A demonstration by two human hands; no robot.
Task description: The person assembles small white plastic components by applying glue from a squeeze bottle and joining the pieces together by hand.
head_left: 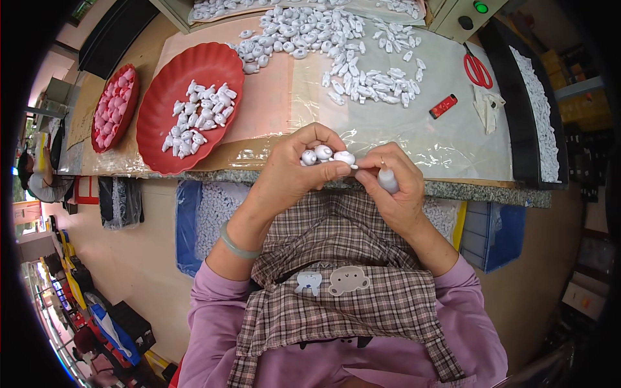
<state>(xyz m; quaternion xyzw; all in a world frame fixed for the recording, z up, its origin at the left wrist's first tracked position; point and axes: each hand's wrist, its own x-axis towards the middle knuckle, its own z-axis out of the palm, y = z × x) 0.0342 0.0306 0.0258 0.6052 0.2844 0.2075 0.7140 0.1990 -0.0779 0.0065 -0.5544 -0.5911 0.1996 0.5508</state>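
My left hand (284, 165) is closed around several small white rounded figure parts (323, 153), pinching them between thumb and fingers. In my right hand (404, 194) is a small white squeeze bottle (387, 181) with a thin pale nozzle, tucked against the palm. The right thumb and index fingertips also meet at the end of a white part (344, 157) held by the left hand. Whether they grip a smaller piece there is too small to tell. Both hands are together just above the table's front edge.
At left, a large red scalloped dish (151, 110) bears white figures, beside a smaller red dish (134, 97) of pink pieces. Loose white parts (304, 32) spread across the back. Red-handled scissors (477, 70), a red cutter-like tool (443, 106) and a black tray (527, 123) lie right. Blue bins (187, 226) stand below.
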